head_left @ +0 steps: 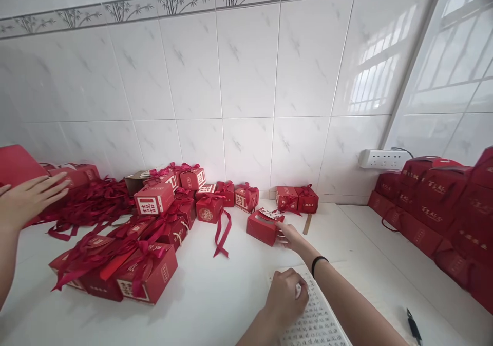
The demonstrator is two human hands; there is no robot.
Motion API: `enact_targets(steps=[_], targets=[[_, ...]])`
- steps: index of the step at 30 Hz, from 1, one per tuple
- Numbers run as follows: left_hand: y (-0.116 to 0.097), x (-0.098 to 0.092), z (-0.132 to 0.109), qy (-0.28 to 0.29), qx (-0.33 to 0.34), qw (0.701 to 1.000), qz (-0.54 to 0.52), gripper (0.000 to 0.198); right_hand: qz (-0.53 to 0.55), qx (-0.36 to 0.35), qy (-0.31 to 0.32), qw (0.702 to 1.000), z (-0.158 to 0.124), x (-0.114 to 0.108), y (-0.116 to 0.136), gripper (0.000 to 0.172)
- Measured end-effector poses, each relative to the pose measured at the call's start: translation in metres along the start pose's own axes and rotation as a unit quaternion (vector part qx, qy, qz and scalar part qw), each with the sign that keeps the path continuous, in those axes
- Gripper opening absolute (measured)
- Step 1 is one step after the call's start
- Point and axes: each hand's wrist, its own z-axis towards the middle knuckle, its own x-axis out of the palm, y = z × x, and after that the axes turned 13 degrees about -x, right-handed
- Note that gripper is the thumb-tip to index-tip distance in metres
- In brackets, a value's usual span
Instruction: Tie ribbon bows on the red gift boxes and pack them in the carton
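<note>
My right hand [289, 237], with a black band on the wrist, grips the right end of a red gift box [262, 229]. The box sits on the white table [215, 294], and its top flaps stand partly open. Closer to me, my left hand [287, 294] hovers over or rests on a notebook [316, 315] full of handwriting. Its fingers are curled together, and whatever they may hold is hidden. Behind the gripped box stand two ribbon-tied red boxes [296, 199], with a small brown strip [307, 224] beside them.
Several ribbon-tied red boxes [154, 276] cluster at left, near a heap of red ribbons [96, 202]. Another person's hand [34, 197] touches a red box at the far left. Red bags [431, 197] are stacked at right, below a power strip [385, 159]. A pen [413, 327] lies front right.
</note>
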Motion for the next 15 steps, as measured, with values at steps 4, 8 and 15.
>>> enact_targets(steps=[4, 8, 15], targets=[[-0.002, -0.001, 0.000, 0.013, 0.000, 1.000, 0.010, 0.019, -0.037, -0.070, -0.017, 0.997, -0.007, 0.009, 0.002, 0.023], [-0.003, -0.005, -0.001, 0.012, -0.015, 1.000, -0.003, 0.020, -0.134, -0.183, -0.100, 0.969, -0.028, 0.003, -0.002, 0.026], [-0.005, -0.009, -0.003, 0.007, 0.004, 1.000, 0.002, 0.021, -0.298, -0.255, -0.299, 0.870, -0.060, -0.091, -0.012, 0.015]])
